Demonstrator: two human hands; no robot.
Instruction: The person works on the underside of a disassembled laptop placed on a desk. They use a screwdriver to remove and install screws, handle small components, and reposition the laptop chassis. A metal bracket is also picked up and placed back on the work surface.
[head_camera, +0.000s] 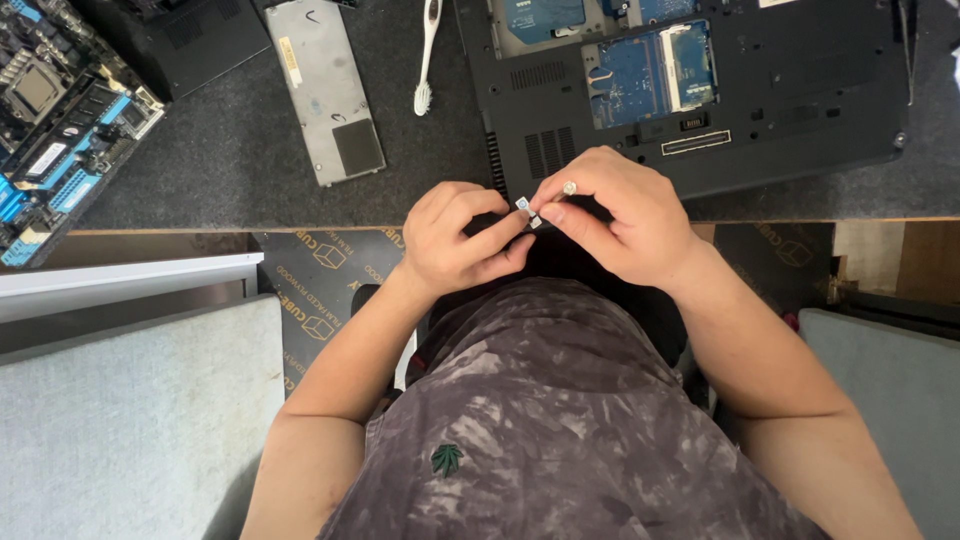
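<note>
While pinching a tiny silvery part (526, 208) between left hand (462, 240) and right hand (615, 215) at desk edge (250, 226), below opened laptop (700, 80); seemingly preparing it; likely needing steadier fingertip grip next.

- The left hand (455, 240) and right hand (615, 215) meet at the near edge of the dark grey felt-covered table (230, 150), fingertips pinching a tiny pale square part (524, 206) between them.
- Just beyond the hands lies an opened black laptop base (790, 90), its blue circuit boards exposed.
- A white toothbrush (427, 55) lies left of the laptop, beside a flat grey metal cover plate (325, 90).
- A bare computer motherboard (60, 120) with blue slots sits at the far left.
</note>
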